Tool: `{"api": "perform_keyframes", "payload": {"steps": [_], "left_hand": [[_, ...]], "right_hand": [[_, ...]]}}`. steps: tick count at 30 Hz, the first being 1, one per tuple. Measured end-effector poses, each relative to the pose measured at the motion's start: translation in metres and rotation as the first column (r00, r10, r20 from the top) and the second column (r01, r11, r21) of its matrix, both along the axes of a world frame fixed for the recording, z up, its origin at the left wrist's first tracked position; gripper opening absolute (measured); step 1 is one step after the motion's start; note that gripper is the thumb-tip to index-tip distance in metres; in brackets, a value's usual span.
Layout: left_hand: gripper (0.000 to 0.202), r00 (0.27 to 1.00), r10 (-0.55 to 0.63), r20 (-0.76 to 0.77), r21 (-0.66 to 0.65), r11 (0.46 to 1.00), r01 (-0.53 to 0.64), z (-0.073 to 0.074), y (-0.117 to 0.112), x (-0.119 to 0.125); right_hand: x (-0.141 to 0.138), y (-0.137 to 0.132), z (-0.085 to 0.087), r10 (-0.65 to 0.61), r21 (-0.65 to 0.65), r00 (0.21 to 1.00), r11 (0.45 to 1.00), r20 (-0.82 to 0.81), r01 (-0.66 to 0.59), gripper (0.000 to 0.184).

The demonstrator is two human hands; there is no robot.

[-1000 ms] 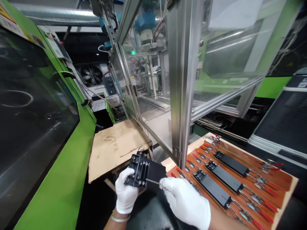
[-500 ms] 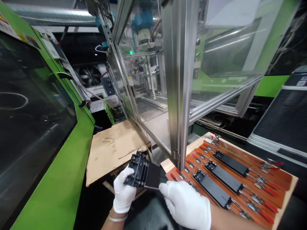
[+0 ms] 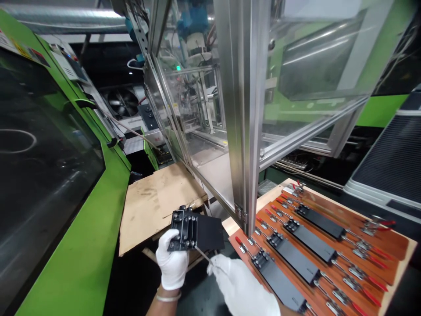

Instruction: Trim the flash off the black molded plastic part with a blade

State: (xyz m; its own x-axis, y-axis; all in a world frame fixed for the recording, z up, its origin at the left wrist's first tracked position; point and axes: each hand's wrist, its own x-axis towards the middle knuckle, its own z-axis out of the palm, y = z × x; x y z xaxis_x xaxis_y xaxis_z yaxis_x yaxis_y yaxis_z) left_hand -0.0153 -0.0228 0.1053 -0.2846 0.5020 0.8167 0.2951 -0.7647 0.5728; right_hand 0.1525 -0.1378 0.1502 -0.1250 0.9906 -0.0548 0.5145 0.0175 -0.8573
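In front of the brown board (image 3: 154,197), your left hand (image 3: 173,263) pinched the black part (image 3: 208,231) by its ribbed end, its long axis apparently running rightward, while your right hand (image 3: 241,283), farther off, gripped a thin metal rod (image 3: 204,254) reaching the part's lower edge.

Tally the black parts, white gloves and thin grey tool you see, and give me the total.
Black part in the left hand: 1
Black parts on the orange board: 4
White gloves: 2
Thin grey tool in the right hand: 1
Total: 8
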Motion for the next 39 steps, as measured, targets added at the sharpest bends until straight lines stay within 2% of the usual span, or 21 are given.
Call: {"api": "perform_keyframes", "payload": {"steps": [2,4,9,13,14,18,19,22,23,24,27,29,33,39], "left_hand": [[0.035,0.998,-0.025,0.051,-0.012,1.0,0.025,0.002,-0.002,0.001],[0.036,0.996,-0.038,0.084,-0.014,0.999,0.039,0.003,-0.004,0.001],[0.035,0.997,-0.009,0.07,0.004,1.0,0.008,0.003,-0.005,0.001],[0.032,0.993,-0.011,0.121,-0.06,0.998,0.018,-0.001,-0.006,-0.001],[0.03,0.991,0.0,0.136,-0.074,0.997,0.01,-0.002,-0.006,-0.002],[0.023,0.984,0.071,0.165,-0.092,0.994,-0.056,-0.005,-0.008,-0.003],[0.022,0.984,0.075,0.163,-0.102,0.993,-0.059,-0.005,-0.009,-0.003],[0.021,0.981,0.056,0.186,-0.131,0.991,-0.032,-0.004,-0.01,-0.001],[0.021,0.978,0.035,0.205,-0.14,0.99,-0.006,-0.002,-0.011,-0.001],[0.022,0.975,0.02,0.222,-0.154,0.988,0.014,0.0,-0.012,-0.002],[0.023,0.977,0.0,0.214,-0.225,0.973,0.049,0.008,-0.017,-0.008],[0.022,0.981,-0.025,0.191,-0.284,0.956,0.08,0.014,-0.023,-0.012],[0.016,0.969,-0.097,0.229,-0.341,0.924,0.173,0.02,-0.048,-0.012],[0.017,0.945,-0.091,0.314,-0.392,0.894,0.216,0.012,-0.093,0.009]], "right_hand": [[-0.001,-0.001,-0.004,-0.156,0.011,0.985,0.988,0.077,0.155,0.037],[-0.005,0.0,-0.01,-0.195,0.051,0.971,0.98,0.136,0.19,0.035],[-0.017,0.011,-0.024,-0.054,0.166,0.995,0.985,0.087,0.039,0.027],[-0.016,0.011,-0.02,0.159,0.149,0.987,0.977,-0.027,-0.153,0.022],[-0.014,0.01,-0.018,0.136,0.142,0.99,0.981,-0.032,-0.13,0.024],[-0.02,0.01,-0.01,-0.115,0.063,0.992,0.992,0.058,0.111,0.033],[-0.027,0.011,-0.009,-0.092,0.05,0.993,0.995,0.075,0.088,0.032],[-0.048,0.015,-0.008,0.122,0.032,0.991,0.992,0.054,-0.124,0.025],[-0.052,0.016,-0.007,0.162,0.03,0.986,0.986,0.041,-0.163,0.024],[-0.053,0.016,-0.005,0.144,0.024,0.989,0.989,0.039,-0.145,0.025],[-0.034,0.014,0.003,-0.008,0.057,0.998,0.998,0.068,0.004,0.027],[-0.012,0.013,0.012,-0.047,0.098,0.996,0.994,0.078,0.039,0.031],[0.016,0.012,0.022,0.026,0.125,0.999,0.992,0.044,-0.031,0.028],[0.029,-0.013,0.012,0.097,0.11,0.995,0.989,0.023,-0.099,0.027]]}}
